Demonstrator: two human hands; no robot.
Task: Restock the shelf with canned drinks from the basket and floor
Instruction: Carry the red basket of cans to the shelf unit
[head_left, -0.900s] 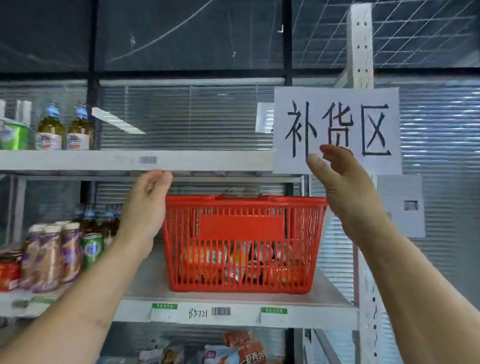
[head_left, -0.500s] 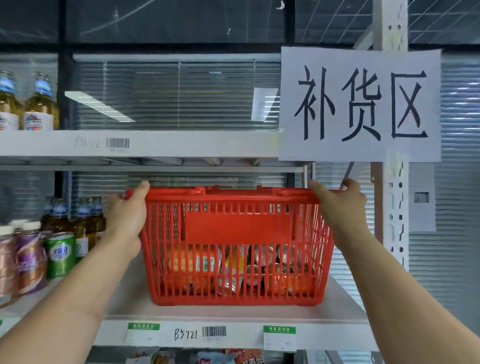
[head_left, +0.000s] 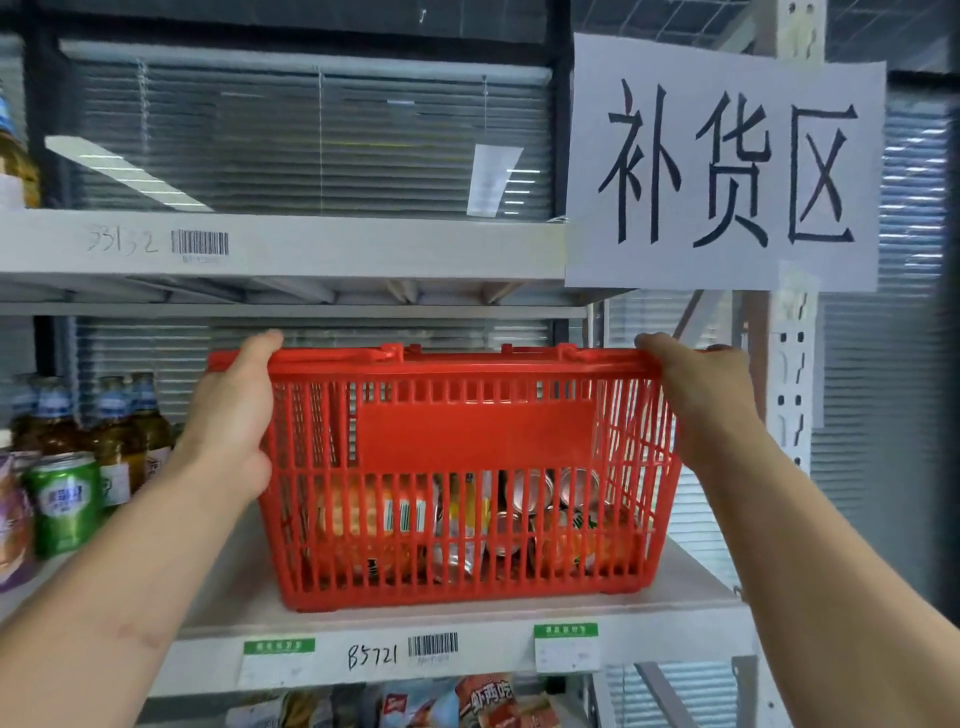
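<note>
A: Start from the red basket (head_left: 467, 483). It sits on the white shelf board (head_left: 691, 587) marked B5721, and you have it by both ends. Your left hand (head_left: 234, 415) wraps the left rim, thumb on top, fingers curled round the far side. Your right hand (head_left: 696, 384) clamps the right rim the same way.

B: And the canned drinks?

A: The cans (head_left: 524, 509) lie loose in the bottom of the basket, jumbled on their sides among orange and yellow packs.

B: What could go wrong here?

A: My judgement: if you pull it out tilted, the loose cans roll to one end and the weight swings on you. The upper shelf (head_left: 311, 249) hangs just above the basket rim, so a high lift could knock the folded handles against it. Left of the basket stand a green can (head_left: 62, 504) and brown bottles (head_left: 124, 431); a sideways swing might topple them.

B: The surroundings?

A: A paper sign (head_left: 727, 166) with three black characters hangs above and right of the basket, on the white upright. Window blinds lie behind; snack packets (head_left: 483, 701) show below.
</note>
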